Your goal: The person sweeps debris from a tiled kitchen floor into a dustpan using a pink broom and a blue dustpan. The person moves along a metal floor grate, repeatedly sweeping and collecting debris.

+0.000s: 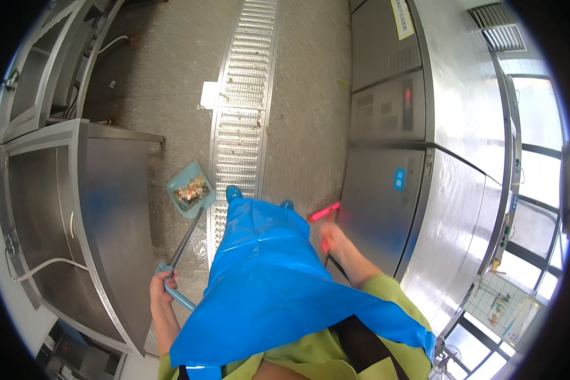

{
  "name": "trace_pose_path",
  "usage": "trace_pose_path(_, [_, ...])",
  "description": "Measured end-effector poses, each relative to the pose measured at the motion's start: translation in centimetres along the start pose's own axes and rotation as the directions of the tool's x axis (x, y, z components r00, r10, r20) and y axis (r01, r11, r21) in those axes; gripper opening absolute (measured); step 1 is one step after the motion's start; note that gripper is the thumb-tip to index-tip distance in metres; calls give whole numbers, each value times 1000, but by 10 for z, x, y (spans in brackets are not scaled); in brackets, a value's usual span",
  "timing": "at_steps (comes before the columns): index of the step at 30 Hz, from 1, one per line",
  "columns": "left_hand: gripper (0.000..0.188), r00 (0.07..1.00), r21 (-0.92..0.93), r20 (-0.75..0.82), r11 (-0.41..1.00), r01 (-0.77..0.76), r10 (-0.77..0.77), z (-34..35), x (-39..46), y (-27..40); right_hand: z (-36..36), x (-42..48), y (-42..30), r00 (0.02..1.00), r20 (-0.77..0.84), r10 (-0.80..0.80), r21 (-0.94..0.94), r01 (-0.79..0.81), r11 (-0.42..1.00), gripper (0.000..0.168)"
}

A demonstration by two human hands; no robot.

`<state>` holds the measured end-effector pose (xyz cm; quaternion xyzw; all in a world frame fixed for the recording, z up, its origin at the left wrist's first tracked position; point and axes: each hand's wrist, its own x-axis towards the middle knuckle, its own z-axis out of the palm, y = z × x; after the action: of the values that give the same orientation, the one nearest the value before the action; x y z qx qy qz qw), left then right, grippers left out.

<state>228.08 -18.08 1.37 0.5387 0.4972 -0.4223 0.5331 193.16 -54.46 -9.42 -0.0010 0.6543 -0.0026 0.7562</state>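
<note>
My left hand [162,283] grips the handle of a long-handled dustpan [205,194]. The light blue pan rests on the floor left of the drain, and food scraps [191,190] lie in it. At my right side, my right hand [332,237] is blurred but closed around a red handle. Just beyond that hand, a narrow red floor squeegee or broom head [324,212] lies close to the steel cabinet's base. How the head joins the handle is hidden by my hand. A blue waterproof apron [266,266] covers my front, down to my blue boots [233,193].
A metal drain grating [245,85] with bits of scraps runs ahead along the wet floor [308,95]. Steel cabinets [380,190] line the right side. To the left stand a steel counter cabinet [116,213] and an open-framed steel unit [52,61]. A white piece [209,95] lies beside the grating.
</note>
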Motion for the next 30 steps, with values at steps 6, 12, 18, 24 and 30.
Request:
trace_pose_path(6, [27,999,149,42,989,-24,18,17,31,38,241,67,63,978,198,58,244,-106,964,5])
trace_pose_path(12, [32,996,116,85,993,-31,21,24,55,65,243,10,29,986,162,-30,37,24,999,10])
trace_pose_path(18, [29,996,83,74,996,35,-41,22,60,89,133,-25,-14,996,-76,-42,-151,30,988,15])
trace_pose_path(24, [20,999,190,-18,981,-45,49,60,48,88,206,22,-59,981,-91,-170,-331,131,935,11])
trace_pose_path(30, [17,997,245,-78,969,-8,28,75,47,85,261,19,-58,961,186,-203,-297,252,921,11])
